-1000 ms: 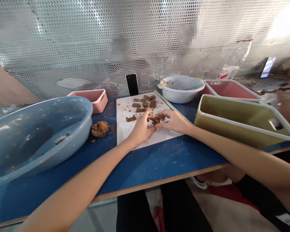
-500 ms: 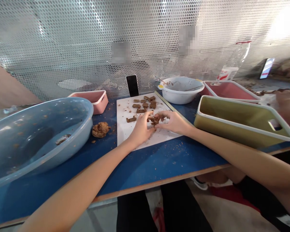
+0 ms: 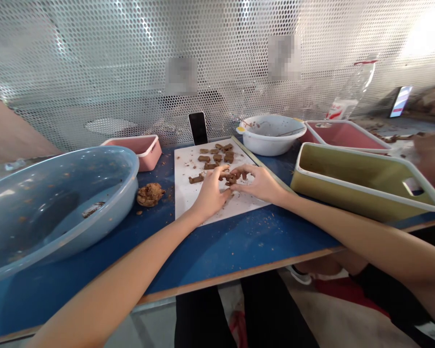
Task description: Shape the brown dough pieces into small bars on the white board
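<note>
Over a white board (image 3: 188,208), my left hand (image 3: 213,193) and my right hand (image 3: 257,184) meet around a small brown clay piece (image 3: 231,179). Thumb and fingers of both hands pinch it from either side; its exact shape is partly hidden by the fingertips. Several other brown clay pieces lie on the board beyond my hands, among them a long one (image 3: 196,179) left of my left hand and a row (image 3: 217,158) farther back. Crumbs are scattered over the board. A rough brown clay lump (image 3: 150,194) sits on the blue table left of the board.
A big blue basin (image 3: 126,179) stands at the left, a pink box (image 3: 150,157) behind it. Behind the board leans a phone (image 3: 197,128). To the right are a stick (image 3: 252,155), a white bowl (image 3: 271,143), a green bin (image 3: 348,193), a pink bin (image 3: 351,135) and another person's blurred hand (image 3: 433,159).
The clay piece between my fingertips has turned slightly, and my fingers have shifted a little around it. Both hands stay at the same place over the board.
</note>
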Demonstrator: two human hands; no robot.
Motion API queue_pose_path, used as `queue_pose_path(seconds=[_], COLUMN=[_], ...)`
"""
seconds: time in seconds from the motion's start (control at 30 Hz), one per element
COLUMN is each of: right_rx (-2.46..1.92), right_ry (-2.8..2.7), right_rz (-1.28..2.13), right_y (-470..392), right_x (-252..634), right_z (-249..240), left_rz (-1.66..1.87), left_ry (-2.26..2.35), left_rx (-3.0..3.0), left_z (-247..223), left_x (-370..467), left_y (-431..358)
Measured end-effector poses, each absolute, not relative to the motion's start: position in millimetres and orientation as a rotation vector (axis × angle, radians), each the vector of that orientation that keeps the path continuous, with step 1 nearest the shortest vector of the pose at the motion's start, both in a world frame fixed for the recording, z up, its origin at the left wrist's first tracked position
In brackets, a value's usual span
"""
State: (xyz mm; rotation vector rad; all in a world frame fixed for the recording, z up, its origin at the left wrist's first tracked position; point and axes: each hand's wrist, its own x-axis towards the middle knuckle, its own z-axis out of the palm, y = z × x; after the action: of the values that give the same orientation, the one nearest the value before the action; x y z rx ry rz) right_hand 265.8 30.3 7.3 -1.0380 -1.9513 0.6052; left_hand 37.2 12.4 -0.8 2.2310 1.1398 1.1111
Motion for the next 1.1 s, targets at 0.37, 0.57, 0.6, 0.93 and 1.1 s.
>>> queue_pose_path(seconds=[0.37,0.57,0.6,0.93,1.1], right_rx=[-0.99,-0.999,-1.001,-0.966,-0.975], right_ry=[-1.903,-1.899,-1.903,-1.936,-1.931], right_rz=[0.575,0.549,0.546,0.484,0.491], right_y=[28.6,27.2,27.1,26.7,25.4], right_x=[263.4,261.4,261.2,260.8,259.8], right_z=[6.0,6.0,6.2,7.6,6.5], left_rz=[1.158,1.195,1.195,1.165,1.154], left_ry=[1.148,1.144,1.14,1.169,1.173], left_rx=[2.225,2.213,2.216,2.212,2.223], left_z=[0.2,-0.7,-0.4,0.3,0.1], left_x=[38.4,40.0,40.0,41.0,40.5], left_y=[12.2,12.3,12.0,11.4,11.8])
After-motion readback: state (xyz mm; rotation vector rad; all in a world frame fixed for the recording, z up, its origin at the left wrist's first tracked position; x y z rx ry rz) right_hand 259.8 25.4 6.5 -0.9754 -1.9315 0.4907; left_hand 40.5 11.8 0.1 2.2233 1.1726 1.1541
